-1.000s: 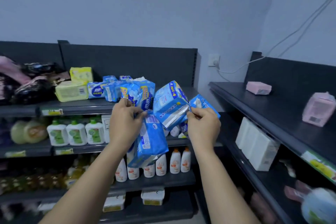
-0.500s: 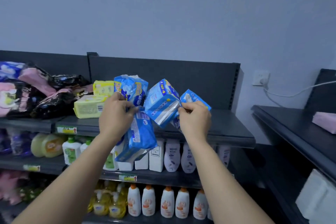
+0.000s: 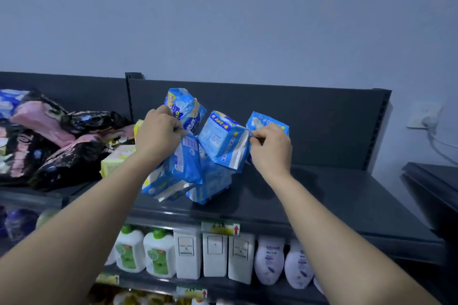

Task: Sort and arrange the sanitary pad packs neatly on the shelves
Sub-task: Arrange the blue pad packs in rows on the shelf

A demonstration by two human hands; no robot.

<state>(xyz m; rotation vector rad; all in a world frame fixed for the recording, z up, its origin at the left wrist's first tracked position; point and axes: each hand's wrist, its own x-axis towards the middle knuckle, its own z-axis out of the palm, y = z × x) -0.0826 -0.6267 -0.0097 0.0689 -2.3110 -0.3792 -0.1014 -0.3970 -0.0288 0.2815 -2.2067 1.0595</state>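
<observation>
Dark top shelf point(image 3: 322, 193) runs under both hands. Heap of black-and-pink packs point(image 3: 49, 146) lies on it, left of the left hand point(image 3: 158, 136). Left hand's fingers are curled on two packs: upper blue pack point(image 3: 188, 109) sticks up above it, hanging blue pack point(image 3: 178, 168) droops below it. Right hand point(image 3: 271, 148) pinches the edge of the middle blue pack point(image 3: 223, 141), which sits between the hands; far blue pack point(image 3: 269, 120) is just behind its fingers. Low blue pack point(image 3: 210, 187) is under the middle one, down at the shelf; contact unclear. Yellow packs point(image 3: 111, 161) are just left of the left wrist.
</observation>
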